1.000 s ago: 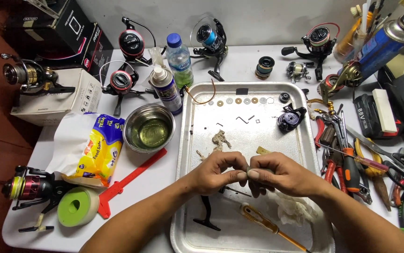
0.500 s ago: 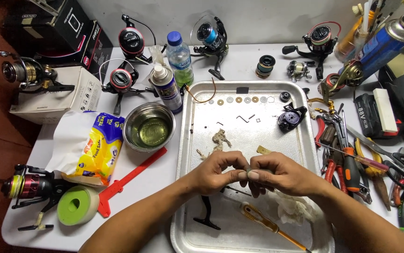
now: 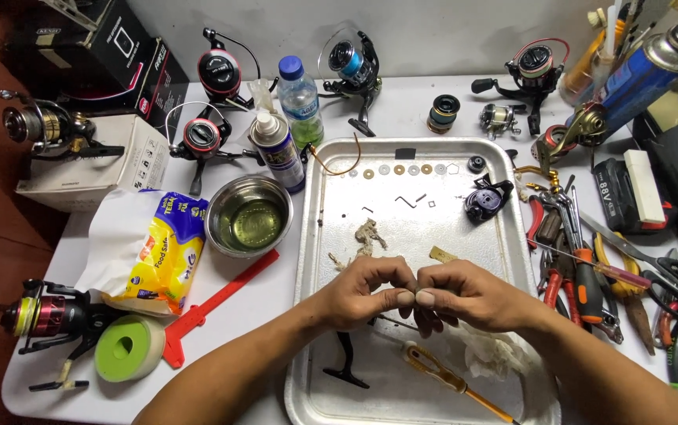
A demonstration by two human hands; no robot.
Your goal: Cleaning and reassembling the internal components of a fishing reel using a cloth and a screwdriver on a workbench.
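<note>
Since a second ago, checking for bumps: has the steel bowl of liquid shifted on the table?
No. The steel bowl sits in the same spot, just left of the metal tray's left rim and below the spray can, as before.

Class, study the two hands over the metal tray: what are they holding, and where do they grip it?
Both the left hand and right hand pinch one tiny part between thumbs and fingertips; what it is cannot be told.

We hold both hands together over the tray [image 3: 311, 260]. Left hand [image 3: 362, 290] and right hand [image 3: 465, 295] meet at the fingertips, pinching a small part too hidden to identify. A screwdriver [image 3: 445, 382] and black handle [image 3: 347, 364] lie below.
</note>
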